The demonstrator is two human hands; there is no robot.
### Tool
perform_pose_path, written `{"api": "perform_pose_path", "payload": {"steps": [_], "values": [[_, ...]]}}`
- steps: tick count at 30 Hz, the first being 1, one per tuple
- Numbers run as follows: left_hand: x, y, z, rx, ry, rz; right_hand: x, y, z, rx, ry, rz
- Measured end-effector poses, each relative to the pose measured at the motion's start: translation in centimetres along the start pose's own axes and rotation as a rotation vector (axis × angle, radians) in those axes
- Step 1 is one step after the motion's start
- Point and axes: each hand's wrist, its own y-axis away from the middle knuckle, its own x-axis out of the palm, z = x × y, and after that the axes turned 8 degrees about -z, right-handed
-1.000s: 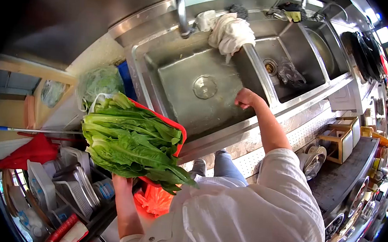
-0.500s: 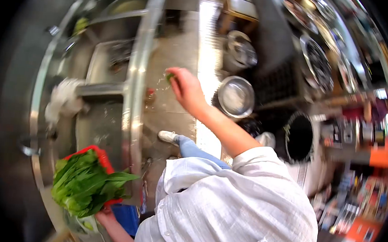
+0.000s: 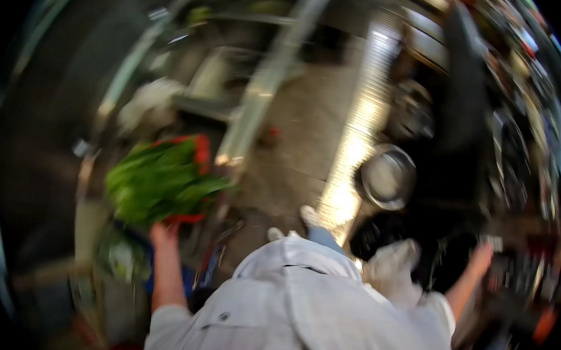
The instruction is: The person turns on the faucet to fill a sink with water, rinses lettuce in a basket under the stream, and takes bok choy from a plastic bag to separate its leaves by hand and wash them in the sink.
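Long green leafy vegetables (image 3: 156, 182) are heaped in a red basket (image 3: 202, 153) at the left, over the edge of the sink area. My left hand (image 3: 164, 233) grips the near side of this basket, its fingers partly hidden beneath it. Far to the right, my right hand (image 3: 481, 255) is stretched out beside a dark bin (image 3: 447, 252). Motion blur smears its fingers, and whether it holds anything cannot be made out.
A metal sink rim (image 3: 253, 101) runs up the left, with a white cloth (image 3: 149, 104) on it. On the right are a metal bowl (image 3: 387, 177), a pale plastic bag (image 3: 394, 267) and a dark rack. A bagged green vegetable (image 3: 122, 258) lies at lower left.
The view has turned right, away from the sinks. My right hand has swung from the sink across the floor to the far right; the bit of green seen in it earlier no longer shows. My left hand keeps the basket.
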Motion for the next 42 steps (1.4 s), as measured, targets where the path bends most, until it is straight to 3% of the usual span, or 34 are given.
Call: {"api": "perform_pose_path", "payload": {"steps": [1,2,4,6,10,11,13,15,19,20,21,24,26,31,33,38,42], "values": [[2.6,2.8,-0.3,0.022,0.001,-0.193,3.3,-1.8,-0.2,-0.067,-0.08,-0.085],[3.6,3.1,0.1,0.029,0.026,-0.194,0.1,-0.9,6.4,-0.06,0.011,-0.075],[6.0,3.4,0.2,0.014,0.014,-0.207,4.3,-3.4,12.8,-0.283,-0.253,-0.015],[6.6,4.4,0.7,0.007,0.053,-0.189,3.1,-2.5,24.5,-0.471,-0.614,0.132],[8.2,5.6,1.1,0.036,0.095,-0.242,-2.0,2.9,48.4,-0.974,-0.892,0.431],[8.6,6.0,0.7,0.028,0.115,-0.29,-0.7,5.1,54.2,-1.042,-1.207,0.622],[7.9,5.5,0.8,0.046,0.126,-0.33,-8.3,11.7,62.2,-1.372,-1.07,0.576],[7.5,4.8,0.7,0.059,0.12,-0.348,-12.3,17.8,68.7,-1.617,-1.146,0.551],[6.3,1.8,0.0,0.045,0.269,-0.36,-17.8,29.2,77.2,-1.807,-1.156,0.74],[6.0,0.8,0.1,0.023,0.323,-0.396,-17.2,31.9,79.4,-1.804,-1.192,0.834],[5.5,-0.2,0.1,0.005,0.369,-0.435,-17.7,34.2,80.9,-1.724,-1.048,1.07],[4.5,-2.4,-0.2,-0.007,0.408,-0.497,-17.1,40.3,85.5,-1.789,-0.942,1.034],[3.6,-3.2,0.0,0.0,0.438,-0.494,-15.9,43.9,88.5,-1.788,-1.004,0.52],[2.5,-3.7,0.6,-0.014,0.378,-0.559,-15.2,49.7,94.5,-1.781,-1.155,0.281],[2.6,-3.5,0.8,0.017,0.407,-0.581,-14.8,50.9,96.3,-1.936,-0.831,0.205],[4.4,-2.8,0.6,0.047,0.491,-0.62,-15.4,50.8,95.8,-2.192,-0.793,-0.142],[5.7,-2.3,0.4,0.066,0.508,-0.666,-15.4,50.6,95.7,-2.371,-0.732,-0.197]]}}
